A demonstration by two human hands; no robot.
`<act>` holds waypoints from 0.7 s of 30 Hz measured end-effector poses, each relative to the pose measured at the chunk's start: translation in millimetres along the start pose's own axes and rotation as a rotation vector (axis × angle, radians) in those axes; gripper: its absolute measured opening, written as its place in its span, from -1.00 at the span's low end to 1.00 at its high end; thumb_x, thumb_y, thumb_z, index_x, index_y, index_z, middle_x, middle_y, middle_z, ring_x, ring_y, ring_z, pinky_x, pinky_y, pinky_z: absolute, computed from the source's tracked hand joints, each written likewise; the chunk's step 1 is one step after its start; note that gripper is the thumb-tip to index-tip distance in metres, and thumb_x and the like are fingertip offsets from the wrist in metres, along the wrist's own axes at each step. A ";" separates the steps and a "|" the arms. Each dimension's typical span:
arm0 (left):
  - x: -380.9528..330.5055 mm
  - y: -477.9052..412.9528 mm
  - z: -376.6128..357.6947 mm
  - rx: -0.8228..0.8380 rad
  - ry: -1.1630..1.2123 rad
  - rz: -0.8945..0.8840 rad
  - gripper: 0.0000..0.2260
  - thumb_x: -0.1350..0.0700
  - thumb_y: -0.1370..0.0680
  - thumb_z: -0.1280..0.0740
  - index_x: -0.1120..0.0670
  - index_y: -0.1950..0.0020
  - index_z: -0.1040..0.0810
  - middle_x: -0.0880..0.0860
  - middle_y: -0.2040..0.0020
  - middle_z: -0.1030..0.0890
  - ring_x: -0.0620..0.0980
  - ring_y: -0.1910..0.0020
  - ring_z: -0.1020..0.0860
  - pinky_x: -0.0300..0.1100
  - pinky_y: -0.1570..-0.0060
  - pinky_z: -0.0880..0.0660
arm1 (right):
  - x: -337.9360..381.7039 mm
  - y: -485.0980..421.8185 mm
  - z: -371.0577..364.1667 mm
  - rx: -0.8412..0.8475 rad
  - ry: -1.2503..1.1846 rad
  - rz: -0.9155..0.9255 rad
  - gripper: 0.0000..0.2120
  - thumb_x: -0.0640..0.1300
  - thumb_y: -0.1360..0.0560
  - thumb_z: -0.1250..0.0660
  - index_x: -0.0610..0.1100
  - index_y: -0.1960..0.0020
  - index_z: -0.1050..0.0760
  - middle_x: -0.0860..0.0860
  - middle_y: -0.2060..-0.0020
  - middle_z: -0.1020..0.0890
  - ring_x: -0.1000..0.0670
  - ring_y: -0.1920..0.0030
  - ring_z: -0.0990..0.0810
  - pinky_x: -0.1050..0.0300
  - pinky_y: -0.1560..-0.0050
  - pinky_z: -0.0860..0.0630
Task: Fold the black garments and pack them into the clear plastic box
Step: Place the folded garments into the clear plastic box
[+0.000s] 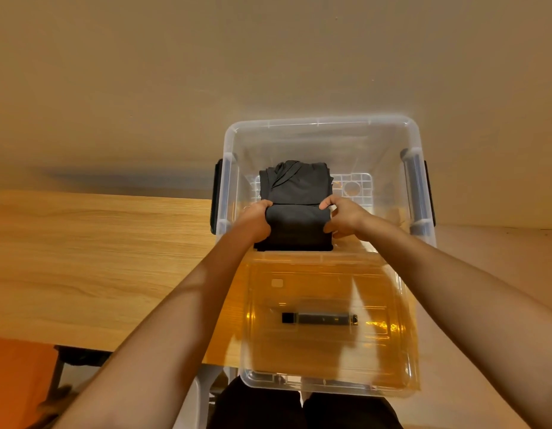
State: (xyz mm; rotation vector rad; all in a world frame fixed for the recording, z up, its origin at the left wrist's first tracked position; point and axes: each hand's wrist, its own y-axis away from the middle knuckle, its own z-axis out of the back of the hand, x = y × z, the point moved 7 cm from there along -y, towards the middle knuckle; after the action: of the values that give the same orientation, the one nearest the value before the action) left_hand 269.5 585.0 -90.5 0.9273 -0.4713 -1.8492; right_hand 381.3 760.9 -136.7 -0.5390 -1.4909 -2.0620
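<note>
as both hands reach over the near wall of the clear plastic box (318,122), they carry a folded black garment (296,227) between them: the left hand (256,219) has its fingers (267,206) curled round the left edge, and the right hand (342,218) pinches the right edge. it sits low inside the box at the near side, its far edge meeting a second folded garment (295,184) that lies toward the back (whether the held one rests on the box floor, i cannot tell). to land it well i'd keep both edges level, set it flat against the other, then slip the fingers out sideways so the fold doesn't spring open. the lid (330,335) lies on the counter (98,258), just in front of the box.
</note>
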 end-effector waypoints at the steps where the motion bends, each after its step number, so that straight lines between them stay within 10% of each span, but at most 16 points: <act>1: 0.7 0.3 -1.7 0.017 -0.013 -0.003 -0.35 0.37 -0.56 -0.34 -0.01 -0.58 -0.25 0.16 -0.38 -0.42 0.15 -0.28 -0.47 -0.06 -0.19 -0.52 | -0.8 0.1 -0.5 0.008 0.013 -0.002 -0.53 -0.43 -0.49 -0.42 -0.05 -0.26 -0.40 -0.14 0.07 -0.53 -0.14 0.09 -0.61 0.05 0.15 -0.65; 10: -11.1 19.9 13.9 0.067 0.017 -0.084 -0.28 0.21 -0.61 -0.36 -0.05 -0.65 -0.04 0.14 -0.55 -0.29 0.13 -0.36 -0.45 -0.19 -0.07 -0.40 | 16.4 25.8 5.5 -0.013 0.206 0.116 -0.44 -0.22 -0.54 -0.42 -0.07 -0.50 -0.35 -0.13 -0.23 -0.53 -0.10 -0.10 -0.55 0.19 0.08 -0.50; 21: 9.0 147.8 38.6 -0.220 0.320 -0.426 -0.66 0.09 -0.66 -0.28 -0.11 -0.44 -0.48 -0.21 -0.37 -0.51 -0.29 -0.37 -0.42 -0.17 -0.37 -0.43 | 43.1 138.0 1.9 -0.243 0.061 0.528 -0.70 -0.12 -0.63 -0.31 0.03 -0.35 -0.53 0.15 -0.11 -0.64 0.22 -0.11 -0.58 0.32 -0.08 -0.51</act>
State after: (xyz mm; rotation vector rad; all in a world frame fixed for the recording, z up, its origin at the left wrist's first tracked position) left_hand 325.6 507.8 29.2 1.2097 0.1376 -2.0241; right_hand 434.5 720.5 -8.5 -0.8518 -0.9345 -1.8179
